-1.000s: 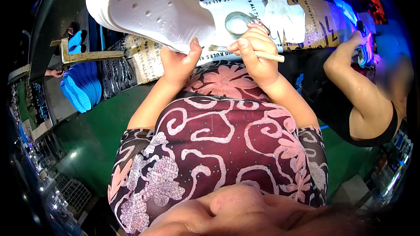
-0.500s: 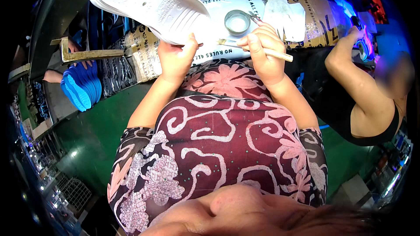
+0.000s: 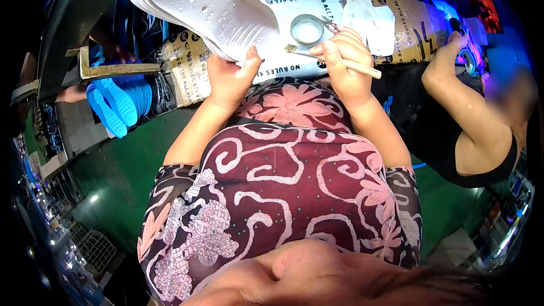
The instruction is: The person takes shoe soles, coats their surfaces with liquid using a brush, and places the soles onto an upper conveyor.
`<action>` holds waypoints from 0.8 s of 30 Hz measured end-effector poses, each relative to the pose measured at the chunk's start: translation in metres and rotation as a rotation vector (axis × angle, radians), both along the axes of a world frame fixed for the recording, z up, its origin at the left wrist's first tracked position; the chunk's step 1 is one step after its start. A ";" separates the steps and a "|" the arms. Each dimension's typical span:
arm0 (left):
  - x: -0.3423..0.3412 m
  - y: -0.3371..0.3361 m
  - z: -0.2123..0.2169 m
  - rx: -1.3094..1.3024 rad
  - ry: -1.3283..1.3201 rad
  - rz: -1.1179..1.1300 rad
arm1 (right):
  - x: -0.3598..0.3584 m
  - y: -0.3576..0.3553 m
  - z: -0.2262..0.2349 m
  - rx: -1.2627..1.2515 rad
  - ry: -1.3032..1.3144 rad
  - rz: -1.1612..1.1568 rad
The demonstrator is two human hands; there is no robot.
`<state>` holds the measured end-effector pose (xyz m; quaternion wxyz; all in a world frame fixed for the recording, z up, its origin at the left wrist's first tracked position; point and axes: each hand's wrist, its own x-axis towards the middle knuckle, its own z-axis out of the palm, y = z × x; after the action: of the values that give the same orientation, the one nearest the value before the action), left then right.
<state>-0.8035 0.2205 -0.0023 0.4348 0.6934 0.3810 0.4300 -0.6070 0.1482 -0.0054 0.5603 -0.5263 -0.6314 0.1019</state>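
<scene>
My left hand (image 3: 231,79) grips the near end of a stack of white shoe soles (image 3: 224,5) with round holes and grooves, thumb on top. The stack slants up to the far left. In my right hand (image 3: 348,73) a paintbrush (image 3: 362,68) with a pale wooden handle is held between thumb and fingers. Its bristles point left, apart from the soles and on the near side of a small round glass jar (image 3: 307,42). Whitish liquid shows inside the jar. A slim object beside the jar, behind my right fingers, is too hidden to name.
The jar stands on a white printed sheet (image 3: 277,70) over a cardboard-covered bench (image 3: 184,73). White paper pieces (image 3: 377,25) lie at right. Another person's hand (image 3: 73,93) is by stacked blue soles (image 3: 119,102). A wooden bracket (image 3: 122,70) juts out left. A co-worker (image 3: 470,102) sits at right.
The white soles have shifted slightly right and tilted. My brush's bristles have moved a little right and nearer the jar. At left the blue soles have turned and moved right.
</scene>
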 end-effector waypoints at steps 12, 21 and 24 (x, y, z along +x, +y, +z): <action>-0.006 0.004 -0.010 -0.162 -0.037 -0.109 | 0.000 0.003 -0.001 0.002 -0.072 0.004; -0.002 0.003 -0.007 -0.141 -0.058 -0.114 | -0.009 0.006 -0.001 0.130 -0.134 0.075; -0.003 0.004 -0.009 -0.110 -0.041 -0.100 | -0.007 -0.001 0.000 0.053 -0.088 0.084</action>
<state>-0.8067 0.2243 -0.0111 0.5010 0.6777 0.3599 0.4003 -0.6143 0.1475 -0.0053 0.5413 -0.4883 -0.6792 0.0852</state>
